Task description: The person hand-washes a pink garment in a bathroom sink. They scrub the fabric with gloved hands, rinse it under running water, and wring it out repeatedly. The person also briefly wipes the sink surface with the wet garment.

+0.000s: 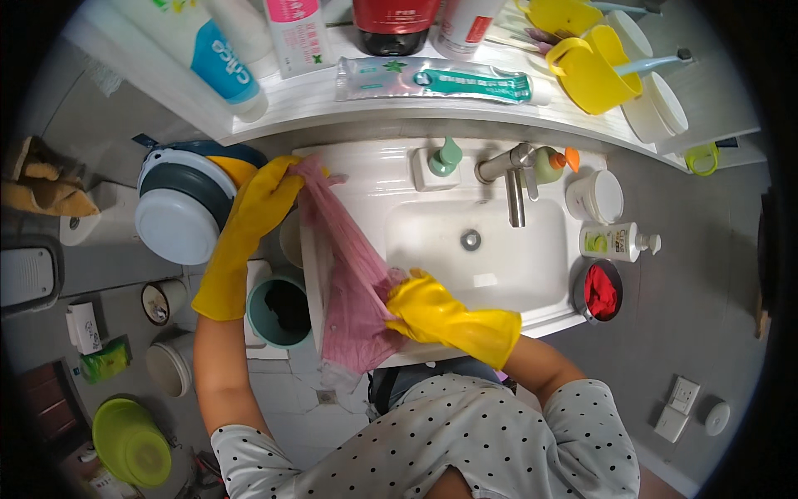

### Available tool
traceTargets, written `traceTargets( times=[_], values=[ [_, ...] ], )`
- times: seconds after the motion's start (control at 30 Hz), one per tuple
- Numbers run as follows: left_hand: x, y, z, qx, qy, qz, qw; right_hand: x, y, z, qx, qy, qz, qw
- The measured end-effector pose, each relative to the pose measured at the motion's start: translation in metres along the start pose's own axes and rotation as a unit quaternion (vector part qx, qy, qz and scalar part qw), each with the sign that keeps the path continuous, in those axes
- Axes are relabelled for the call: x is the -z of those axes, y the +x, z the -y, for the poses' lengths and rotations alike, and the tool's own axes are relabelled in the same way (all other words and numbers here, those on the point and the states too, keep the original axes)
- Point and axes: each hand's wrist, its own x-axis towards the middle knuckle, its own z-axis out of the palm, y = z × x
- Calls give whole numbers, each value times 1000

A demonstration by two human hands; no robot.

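Observation:
Yellow rubber gloves cover both of my hands. A thin, crinkled, partly see-through pink plastic bag (353, 308) stretches between them, slanting over the left side of the white sink (532, 287). Up by the sink's back left corner, my left hand (278, 183) is closed on the bag's upper end. My right hand (424, 312) grips its middle near the sink's front edge, the fingers partly hidden in the folds. The lower part of the bag hangs over the front left corner of the sink.
A metal faucet (515, 179), soap dispenser (446, 158), white tub (594, 197) and pump bottle (615, 241) stand around the basin. Above, a shelf (299, 116) holds tubes and yellow cups. A teal bin (258, 312) and stacked basins (179, 224) are at left.

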Motion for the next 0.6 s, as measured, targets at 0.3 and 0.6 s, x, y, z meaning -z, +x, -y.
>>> traceTargets(
  times=[0.3,0.6],
  values=[
    [1,-19,-1,0,-41,-33,999,-22,-40,-35,-288,308,97,902],
    [6,-52,-18,18,-42,-87,995,-19,22,-55,-124,313,-31,941]
  ],
)
